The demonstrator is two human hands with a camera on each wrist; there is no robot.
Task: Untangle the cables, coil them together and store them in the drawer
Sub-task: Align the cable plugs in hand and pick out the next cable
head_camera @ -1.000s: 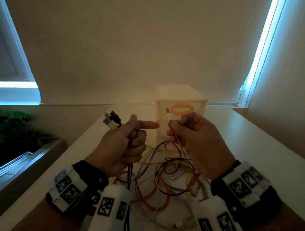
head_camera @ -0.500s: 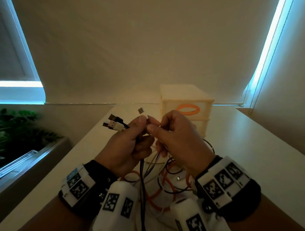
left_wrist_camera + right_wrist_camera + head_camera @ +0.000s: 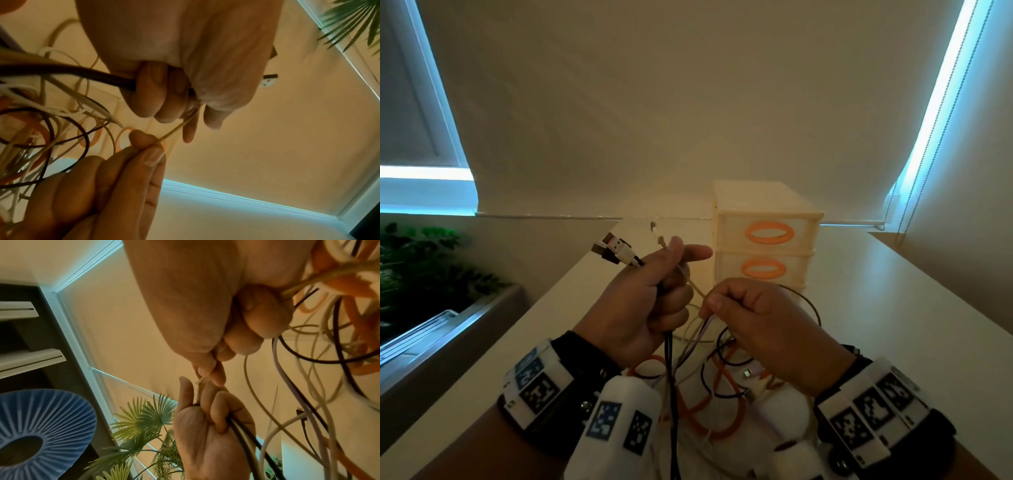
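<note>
My left hand (image 3: 674,274) is raised above the table and grips a bundle of cable ends. Black and white USB plugs (image 3: 616,251) stick out to its upper left, and the small plug of a thin cream cable (image 3: 658,237) stands above the thumb. My right hand (image 3: 714,303) pinches that same cream cable (image 3: 174,131) a short way below, between thumb and forefinger. Under both hands a tangle of cables (image 3: 709,397), orange, black and white, lies on the table. The cream drawer unit (image 3: 767,205) with orange handles stands just behind, its drawers closed.
The pale table (image 3: 893,308) runs away from me and ends at a drop on the left edge. Beyond that edge are a planter with green plants (image 3: 421,270) and a grey ledge. A blind with a bead chain (image 3: 914,192) hangs at the back right.
My right hand carried the cream cable's plug across to my left hand, which now holds it with the other plugs. The right hand then slid down the cable, lower and to the right.
</note>
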